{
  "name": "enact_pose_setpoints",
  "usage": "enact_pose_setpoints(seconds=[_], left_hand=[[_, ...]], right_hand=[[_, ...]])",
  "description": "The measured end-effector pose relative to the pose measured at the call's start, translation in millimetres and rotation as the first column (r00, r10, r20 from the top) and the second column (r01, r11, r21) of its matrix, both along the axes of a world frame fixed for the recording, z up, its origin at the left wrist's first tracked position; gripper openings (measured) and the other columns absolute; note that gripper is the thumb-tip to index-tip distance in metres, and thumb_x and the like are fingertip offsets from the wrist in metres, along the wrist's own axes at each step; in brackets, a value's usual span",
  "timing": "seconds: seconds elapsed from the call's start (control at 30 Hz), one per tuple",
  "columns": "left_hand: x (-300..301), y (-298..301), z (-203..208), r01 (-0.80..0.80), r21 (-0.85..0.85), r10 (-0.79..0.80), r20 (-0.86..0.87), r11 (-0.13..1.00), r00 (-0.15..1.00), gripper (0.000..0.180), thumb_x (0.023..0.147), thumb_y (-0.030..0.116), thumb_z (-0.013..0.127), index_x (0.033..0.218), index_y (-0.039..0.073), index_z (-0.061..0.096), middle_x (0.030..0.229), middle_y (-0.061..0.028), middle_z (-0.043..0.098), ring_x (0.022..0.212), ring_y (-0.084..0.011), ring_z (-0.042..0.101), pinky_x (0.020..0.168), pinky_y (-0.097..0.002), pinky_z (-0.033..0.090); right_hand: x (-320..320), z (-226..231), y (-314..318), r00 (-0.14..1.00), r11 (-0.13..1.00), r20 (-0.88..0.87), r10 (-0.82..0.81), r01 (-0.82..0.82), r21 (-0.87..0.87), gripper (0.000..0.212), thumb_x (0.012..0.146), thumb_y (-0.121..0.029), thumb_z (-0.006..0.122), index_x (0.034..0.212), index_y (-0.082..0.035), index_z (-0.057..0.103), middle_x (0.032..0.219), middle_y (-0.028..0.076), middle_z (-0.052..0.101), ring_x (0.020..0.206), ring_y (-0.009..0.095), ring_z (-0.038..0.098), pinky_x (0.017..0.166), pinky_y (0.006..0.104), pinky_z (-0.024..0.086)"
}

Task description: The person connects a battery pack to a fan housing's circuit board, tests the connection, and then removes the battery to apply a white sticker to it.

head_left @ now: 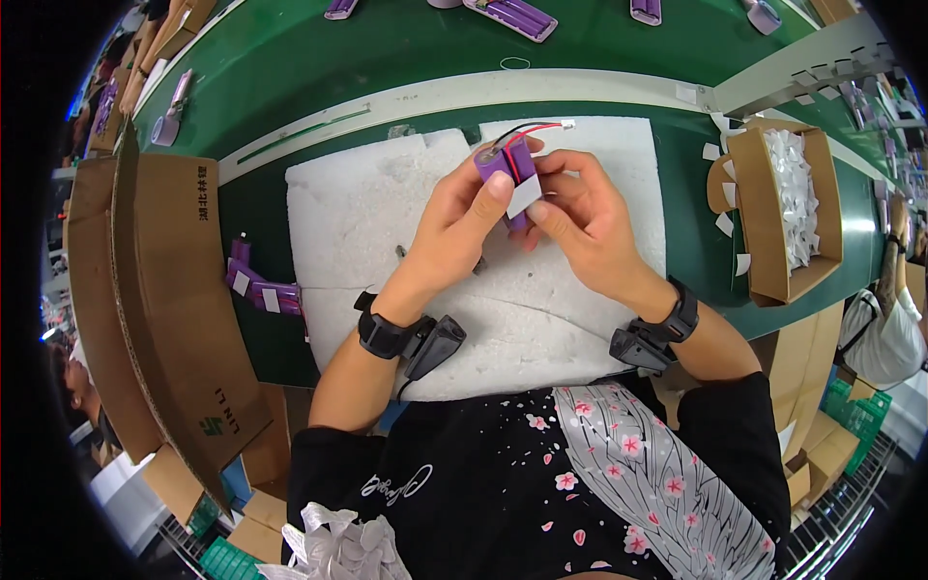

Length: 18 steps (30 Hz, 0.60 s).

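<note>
A purple battery pack (490, 166) with red and black wires ending in a white connector (568, 125) is held above the middle of a white foam board (367, 213). My left hand (457, 215) grips the pack from the left, thumb on its front. On the pack's face lies a white sticker (524, 195). From the right, my right hand (588, 215) is closed around the pack's other side, its thumb at the sticker's lower right edge. Its other fingers are partly behind the pack.
Right of the board stands a cardboard box (768, 232) of white pieces, stickers along its edge. More purple battery packs (263, 290) lie at the left, beside a tall cardboard box (179, 290). Across the far rail (483, 92), a green surface (406, 48) carries packs and tape rolls.
</note>
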<state>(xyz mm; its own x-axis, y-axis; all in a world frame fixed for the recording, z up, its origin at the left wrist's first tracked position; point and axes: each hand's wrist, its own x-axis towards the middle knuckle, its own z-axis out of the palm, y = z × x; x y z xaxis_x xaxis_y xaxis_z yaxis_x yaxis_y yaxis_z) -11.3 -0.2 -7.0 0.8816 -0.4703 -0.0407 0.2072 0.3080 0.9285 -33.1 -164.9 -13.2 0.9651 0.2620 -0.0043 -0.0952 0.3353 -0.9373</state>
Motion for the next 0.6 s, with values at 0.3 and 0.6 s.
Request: enact_pose_setpoints(seconds=[0.3,0.6], left_hand=[[-2.9,0.9,0.0,-0.071,0.357,-0.014,0.229,0.932,0.973,0.052,0.103,0.04,0.036,0.138,0.002,0.039,0.117,-0.0103,0.054,0.106,-0.0187,0.051,0.095,-0.0301,0.039],[-4.5,-2.7,4.5,-0.042,0.37,-0.062,0.263,0.928,0.963,0.054,0.103,0.043,0.033,0.137,0.002,0.04,0.118,-0.0112,0.052,0.106,-0.0209,0.049,0.096,-0.032,0.038]], right_hand=[[4.1,-2.9,-4.5,0.869,0.808,0.478,0.128,0.188,-0.558,0.009,0.091,-0.009,0.059,0.089,0.0,0.059,0.076,0.012,0.061,0.06,0.021,0.059,0.054,0.0306,0.045],[3.9,-3.7,-7.3,0.876,0.804,0.442,0.193,0.117,-0.584,0.008,0.092,-0.006,0.054,0.089,0.001,0.056,0.069,0.014,0.059,0.057,0.03,0.057,0.052,0.0356,0.043]])
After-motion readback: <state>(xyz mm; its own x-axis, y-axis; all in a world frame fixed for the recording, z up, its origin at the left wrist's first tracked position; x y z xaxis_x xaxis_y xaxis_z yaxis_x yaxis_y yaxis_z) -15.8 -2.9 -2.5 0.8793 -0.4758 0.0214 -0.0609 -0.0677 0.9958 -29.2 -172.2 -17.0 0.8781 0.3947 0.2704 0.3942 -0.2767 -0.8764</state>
